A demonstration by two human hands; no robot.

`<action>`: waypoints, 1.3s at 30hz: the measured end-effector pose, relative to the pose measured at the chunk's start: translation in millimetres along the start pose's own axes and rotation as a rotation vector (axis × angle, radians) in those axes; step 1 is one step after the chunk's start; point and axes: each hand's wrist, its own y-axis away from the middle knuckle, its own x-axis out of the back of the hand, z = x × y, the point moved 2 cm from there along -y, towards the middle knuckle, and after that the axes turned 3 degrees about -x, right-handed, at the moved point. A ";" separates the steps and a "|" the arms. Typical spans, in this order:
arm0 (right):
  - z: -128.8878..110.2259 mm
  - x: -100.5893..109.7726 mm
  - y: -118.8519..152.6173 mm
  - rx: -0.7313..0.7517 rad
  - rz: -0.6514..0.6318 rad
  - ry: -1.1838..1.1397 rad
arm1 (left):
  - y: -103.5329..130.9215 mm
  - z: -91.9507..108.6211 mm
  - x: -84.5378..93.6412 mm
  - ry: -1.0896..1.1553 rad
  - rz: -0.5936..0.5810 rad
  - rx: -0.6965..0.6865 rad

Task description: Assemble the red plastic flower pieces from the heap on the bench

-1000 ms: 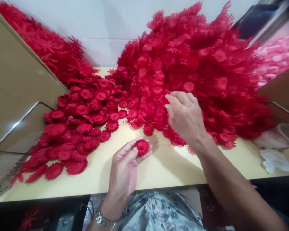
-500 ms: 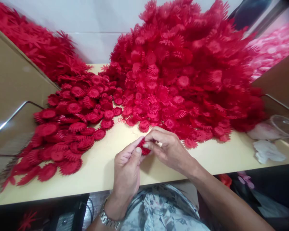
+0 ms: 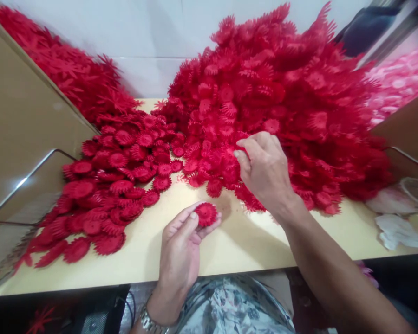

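Rosette point(image 3: 207, 214) pinched in left hand point(image 3: 180, 246) | right hand point(image 3: 264, 169) beyond, at pile point(image 3: 282, 88), grip unclear

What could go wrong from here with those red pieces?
The right hand is at the big red heap, which might slide if bumped. The left hand holds a red disc near its edge; it could slip. The smaller heap spreads toward the front edge of the table, so discs might fall.

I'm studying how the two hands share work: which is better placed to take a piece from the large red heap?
Right, I'd judge: the right hand is at the large red heap, while the left hand is nearer the front edge of the table and holds a fringed red disc.
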 end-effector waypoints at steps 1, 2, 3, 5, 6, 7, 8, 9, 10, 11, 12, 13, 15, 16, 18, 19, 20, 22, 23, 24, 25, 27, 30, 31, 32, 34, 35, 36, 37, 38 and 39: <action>-2.9 1.6 2.4 0.020 -0.031 0.006 | 0.0 0.9 -0.1 0.029 0.007 0.001; -7.7 2.9 8.1 0.033 -0.087 -0.043 | -0.3 1.2 -0.2 0.054 0.012 0.005; -14.0 3.5 16.6 0.048 -0.166 -0.128 | -0.7 0.9 -0.5 0.070 0.011 0.009; -28.1 1.7 37.7 0.070 -0.348 -0.311 | -1.7 -1.5 -1.9 0.084 -0.011 0.023; -33.7 -0.3 47.7 0.062 -0.401 -0.357 | -1.9 -3.3 -2.8 0.084 -0.023 0.027; -37.5 -2.7 56.0 0.046 -0.427 -0.391 | -2.0 -5.3 -3.7 0.081 -0.032 0.023; -39.3 -5.2 62.0 0.017 -0.432 -0.419 | -1.9 -7.2 -4.5 0.074 -0.036 0.017; -39.2 -7.6 65.7 -0.022 -0.432 -0.456 | -1.4 -9.1 -5.2 0.062 -0.042 0.013; -37.9 -9.7 67.6 -0.061 -0.439 -0.505 | -0.8 -10.8 -5.8 0.048 -0.047 0.008; -36.0 -11.1 68.0 -0.094 -0.455 -0.556 | -0.1 -12.0 -6.2 0.032 -0.049 -0.003; -34.0 -11.9 67.4 -0.118 -0.473 -0.596 | 0.7 -13.0 -6.3 0.014 -0.046 -0.017; -32.4 -11.8 66.5 -0.125 -0.484 -0.616 | 1.4 -13.8 -6.1 -0.006 -0.034 -0.033; -31.5 -10.3 65.4 -0.093 -0.482 -0.598 | 2.5 -14.8 -5.0 -0.041 0.007 -0.063; -32.2 -9.5 65.8 -0.070 -0.470 -0.577 | 2.9 -15.2 -4.4 -0.056 0.033 -0.074; -34.6 -8.7 68.8 -0.062 -0.446 -0.557 | 2.9 -15.6 -3.8 -0.074 0.060 -0.079; -35.7 -8.9 71.1 -0.092 -0.436 -0.567 | 2.6 -15.4 -3.9 -0.073 0.058 -0.078; -36.5 -9.5 73.4 -0.146 -0.432 -0.595 | 2.1 -14.8 -4.1 -0.068 0.048 -0.077; -36.5 -11.5 77.2 -0.300 -0.432 -0.703 | 0.6 -12.3 -4.3 -0.050 0.028 -0.071; -35.5 -12.4 77.6 -0.379 -0.423 -0.769 | -0.4 -10.5 -3.7 -0.043 0.029 -0.071; -33.5 -12.5 76.2 -0.443 -0.388 -0.826 | -1.4 -8.5 -2.7 -0.039 0.038 -0.073; -30.3 -11.8 72.6 -0.489 -0.319 -0.865 | -2.3 -6.5 -1.3 -0.038 0.051 -0.078; -20.7 -8.0 59.1 -0.511 -0.139 -0.840 | -3.6 -3.2 2.0 -0.041 0.074 -0.085; -5.9 -0.5 28.9 -0.332 0.008 -0.507 | -4.1 -1.2 4.6 -0.044 0.067 -0.058; -3.0 1.6 19.6 -0.232 0.011 -0.353 | -3.9 -1.2 4.4 -0.037 0.055 -0.037; -1.7 3.5 12.3 -0.134 0.007 -0.208 | -3.6 -1.2 3.9 -0.024 0.043 -0.014; -4.1 6.8 7.1 0.002 -0.015 -0.035 | -2.9 -1.2 2.3 0.011 0.032 0.020; -8.0 7.8 9.6 0.036 -0.056 -0.036 | -2.6 -1.0 1.5 0.028 0.034 0.028; -13.4 7.8 15.1 0.057 -0.123 -0.085 | -2.3 -0.9 0.7 0.044 0.039 0.029; -20.0 6.8 23.1 0.072 -0.207 -0.164 | -2.1 -0.9 -0.2 0.058 0.043 0.022; -26.9 4.8 32.7 0.082 -0.300 -0.252 | -1.8 -1.3 -1.3 0.069 0.041 0.013; -33.1 1.9 42.5 0.082 -0.376 -0.312 | -1.5 -1.9 -2.5 0.074 0.031 0.003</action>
